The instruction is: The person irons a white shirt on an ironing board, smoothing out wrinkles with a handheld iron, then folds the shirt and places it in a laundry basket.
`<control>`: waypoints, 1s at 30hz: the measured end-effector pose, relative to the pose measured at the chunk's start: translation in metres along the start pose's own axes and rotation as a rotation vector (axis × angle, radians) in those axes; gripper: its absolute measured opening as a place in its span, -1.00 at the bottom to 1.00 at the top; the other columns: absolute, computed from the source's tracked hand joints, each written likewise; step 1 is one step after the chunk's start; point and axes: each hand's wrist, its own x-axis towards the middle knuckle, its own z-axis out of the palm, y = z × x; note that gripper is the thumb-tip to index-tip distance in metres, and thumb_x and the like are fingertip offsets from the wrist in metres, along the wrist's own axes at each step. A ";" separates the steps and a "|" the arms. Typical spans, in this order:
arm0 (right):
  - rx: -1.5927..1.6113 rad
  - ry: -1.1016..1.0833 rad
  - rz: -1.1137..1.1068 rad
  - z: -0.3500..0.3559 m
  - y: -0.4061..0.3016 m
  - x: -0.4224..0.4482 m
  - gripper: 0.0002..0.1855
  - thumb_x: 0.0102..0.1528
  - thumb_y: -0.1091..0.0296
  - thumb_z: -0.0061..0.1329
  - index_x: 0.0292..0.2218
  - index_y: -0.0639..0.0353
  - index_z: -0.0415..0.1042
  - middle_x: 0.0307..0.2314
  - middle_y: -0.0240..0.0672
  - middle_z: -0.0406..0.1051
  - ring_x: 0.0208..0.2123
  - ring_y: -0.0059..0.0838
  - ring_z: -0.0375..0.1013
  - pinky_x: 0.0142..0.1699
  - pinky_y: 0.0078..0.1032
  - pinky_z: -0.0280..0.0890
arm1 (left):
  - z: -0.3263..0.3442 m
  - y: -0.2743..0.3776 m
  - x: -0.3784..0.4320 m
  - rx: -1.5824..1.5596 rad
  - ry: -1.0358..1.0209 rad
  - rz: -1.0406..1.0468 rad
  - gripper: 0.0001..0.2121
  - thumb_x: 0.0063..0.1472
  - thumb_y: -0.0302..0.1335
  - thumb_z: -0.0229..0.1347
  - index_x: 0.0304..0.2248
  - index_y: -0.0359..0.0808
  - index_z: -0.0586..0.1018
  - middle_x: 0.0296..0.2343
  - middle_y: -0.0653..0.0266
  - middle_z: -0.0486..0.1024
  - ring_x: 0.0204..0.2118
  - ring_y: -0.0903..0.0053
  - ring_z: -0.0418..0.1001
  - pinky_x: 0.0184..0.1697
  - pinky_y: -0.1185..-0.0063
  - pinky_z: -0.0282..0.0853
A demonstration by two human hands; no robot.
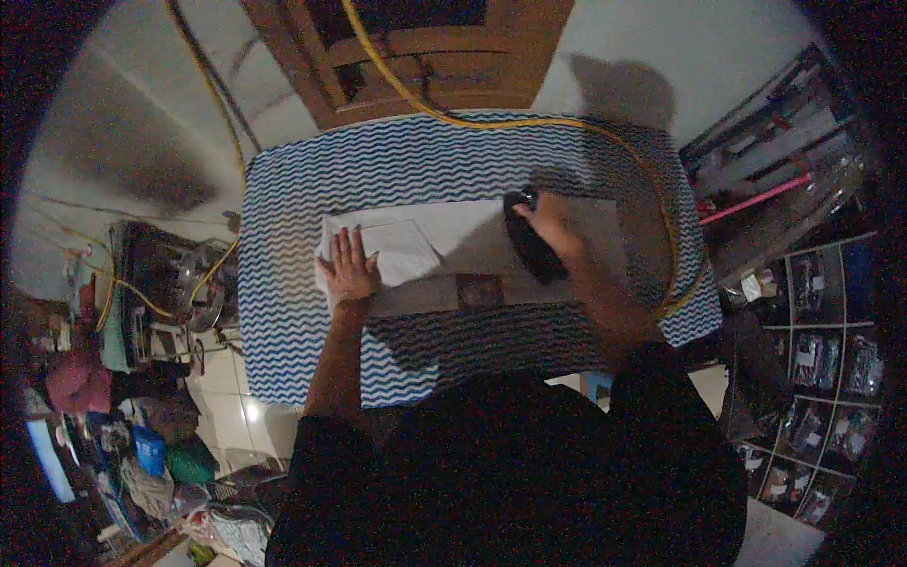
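Observation:
A long folded white cloth [453, 220] lies across a table covered with a blue-and-white zigzag cloth [297, 184]. My left hand [351, 273] rests flat on the white cloth's left end, fingers spread, beside a folded layer. My right hand [553, 220] is closed around the handle of a black clothes iron [535, 244], which is over the right part of the white cloth. Motion blur and shadow veil the iron's underside, so contact cannot be told. A small dark square patch [480, 290] shows near the cloth's lower edge.
A yellow cord [496, 124] hangs over the table's far edge and runs down its right side. Behind stands a wooden door [439, 78]. A wire-grid rack [815, 326] with packaged items is at the right; a fan [205, 283] and clutter are at the left.

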 end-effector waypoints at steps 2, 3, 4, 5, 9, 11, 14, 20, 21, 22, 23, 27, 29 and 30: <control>0.074 0.053 0.014 -0.021 0.052 -0.014 -0.33 -0.12 -0.15 0.03 -0.20 0.32 0.34 -0.31 0.04 0.38 -0.23 0.02 0.36 -0.15 -0.22 0.25 | -0.003 0.006 0.001 -0.020 -0.031 -0.022 -0.44 0.20 -0.17 -0.27 0.16 -0.04 -0.11 0.16 0.27 -0.15 0.21 0.35 -0.22 0.11 0.00 -0.41; 0.113 0.078 0.014 -0.029 0.075 -0.020 -0.32 -0.13 -0.14 0.04 -0.18 0.33 0.32 -0.31 0.07 0.37 -0.23 0.03 0.35 -0.14 -0.22 0.24 | -0.001 0.003 0.001 -0.016 -0.036 -0.012 -0.44 0.20 -0.17 -0.27 0.16 -0.04 -0.11 0.16 0.27 -0.15 0.21 0.35 -0.22 0.11 0.00 -0.41; 0.128 0.117 0.015 -0.031 0.097 -0.023 -0.32 -0.12 -0.13 0.04 -0.18 0.33 0.31 -0.30 0.07 0.36 -0.23 0.03 0.35 -0.14 -0.22 0.24 | 0.003 -0.005 0.000 -0.030 -0.009 0.011 -0.44 0.21 -0.17 -0.27 0.16 -0.04 -0.11 0.16 0.28 -0.16 0.21 0.36 -0.22 0.11 0.01 -0.42; 0.135 0.156 0.028 -0.032 0.120 -0.024 -0.32 -0.12 -0.13 0.03 -0.18 0.34 0.31 -0.30 0.08 0.36 -0.23 0.02 0.35 -0.14 -0.22 0.24 | 0.008 -0.011 0.001 -0.045 0.018 0.035 -0.44 0.21 -0.17 -0.27 0.16 -0.05 -0.11 0.16 0.28 -0.16 0.21 0.36 -0.23 0.11 0.01 -0.42; 0.040 0.268 0.155 -0.030 0.224 -0.018 -0.34 -0.10 -0.10 0.02 -0.17 0.35 0.29 -0.27 0.09 0.33 -0.22 0.01 0.34 -0.13 -0.21 0.23 | 0.016 -0.016 0.006 -0.070 0.002 0.048 -0.43 0.20 -0.15 -0.28 0.16 -0.10 -0.11 0.15 0.26 -0.13 0.21 0.33 -0.23 0.10 -0.02 -0.48; -0.009 0.290 0.168 -0.029 0.258 -0.010 -0.34 -0.08 -0.09 0.01 -0.16 0.35 0.28 -0.26 0.10 0.32 -0.22 0.00 0.34 -0.12 -0.21 0.23 | 0.021 -0.022 0.001 0.204 -0.011 0.088 -0.41 0.20 -0.12 -0.27 0.16 -0.12 -0.11 0.15 0.23 -0.13 0.21 0.32 -0.24 0.09 -0.04 -0.49; -0.074 0.377 0.223 -0.029 0.319 -0.020 -0.35 -0.07 -0.07 -0.01 -0.15 0.36 0.27 -0.24 0.12 0.30 -0.22 -0.01 0.34 -0.12 -0.20 0.22 | -0.011 0.039 0.017 -0.068 -0.122 -0.076 -0.43 0.21 -0.14 -0.27 0.15 -0.15 -0.08 0.16 0.21 -0.16 0.22 0.28 -0.29 0.08 -0.06 -0.48; -0.874 0.770 -0.100 -0.037 0.217 -0.038 -0.48 -0.03 0.12 -0.06 -0.13 0.34 0.25 -0.15 0.09 0.23 -0.18 -0.02 0.32 -0.10 -0.19 0.21 | 0.032 0.082 -0.009 -0.193 0.170 0.322 -0.38 0.19 -0.10 -0.20 0.15 -0.18 -0.06 0.16 0.19 -0.19 0.22 0.29 -0.32 0.10 0.00 -0.58; -0.766 0.740 -0.110 -0.033 0.196 -0.047 -0.49 -0.03 0.13 -0.05 -0.14 0.34 0.26 -0.17 0.09 0.24 -0.19 -0.02 0.33 -0.11 -0.19 0.22 | 0.037 0.100 -0.012 -0.159 0.184 0.326 -0.38 0.18 -0.10 -0.19 0.15 -0.15 -0.06 0.16 0.17 -0.20 0.22 0.26 -0.32 0.11 0.02 -0.58; -0.570 0.674 -0.089 -0.023 0.177 -0.057 -0.49 -0.04 0.14 -0.05 -0.14 0.33 0.26 -0.18 0.08 0.25 -0.20 -0.02 0.33 -0.12 -0.19 0.22 | 0.041 0.118 -0.016 -0.122 0.195 0.324 -0.38 0.17 -0.10 -0.17 0.16 -0.12 -0.06 0.16 0.15 -0.21 0.22 0.24 -0.31 0.12 0.04 -0.57; -0.419 0.580 -0.008 -0.014 0.179 -0.070 -0.50 -0.04 0.14 -0.04 -0.15 0.32 0.26 -0.20 0.07 0.26 -0.21 -0.02 0.34 -0.13 -0.20 0.23 | 0.015 0.155 -0.013 -0.209 -0.001 0.342 -0.38 0.17 -0.12 -0.15 0.15 -0.11 -0.06 0.16 0.12 -0.23 0.22 0.22 -0.31 0.12 0.04 -0.54; -0.093 0.361 0.143 0.001 0.156 -0.076 -0.54 -0.06 0.18 -0.03 -0.17 0.29 0.28 -0.26 0.04 0.30 -0.25 -0.03 0.36 -0.17 -0.21 0.25 | -0.002 0.164 -0.015 -0.242 -0.131 0.354 -0.35 0.14 -0.18 -0.09 0.15 -0.12 -0.08 0.15 0.05 -0.24 0.21 0.19 -0.28 0.12 0.04 -0.43; -0.046 0.302 0.126 -0.002 0.134 -0.062 -0.55 -0.07 0.20 -0.02 -0.18 0.27 0.29 -0.29 0.02 0.32 -0.27 -0.03 0.37 -0.19 -0.21 0.26 | 0.017 0.143 -0.008 -0.279 -0.107 0.307 -0.37 0.15 -0.21 -0.07 0.15 -0.15 -0.06 0.14 0.03 -0.17 0.20 0.21 -0.20 0.14 0.09 -0.34; -0.032 0.274 0.105 -0.005 0.121 -0.053 -0.56 -0.07 0.21 -0.01 -0.18 0.26 0.29 -0.31 0.01 0.33 -0.28 -0.03 0.37 -0.20 -0.21 0.27 | 0.024 0.135 -0.004 -0.336 -0.105 0.266 -0.39 0.16 -0.24 -0.06 0.14 -0.18 -0.02 0.12 0.02 -0.10 0.19 0.22 -0.14 0.15 0.15 -0.28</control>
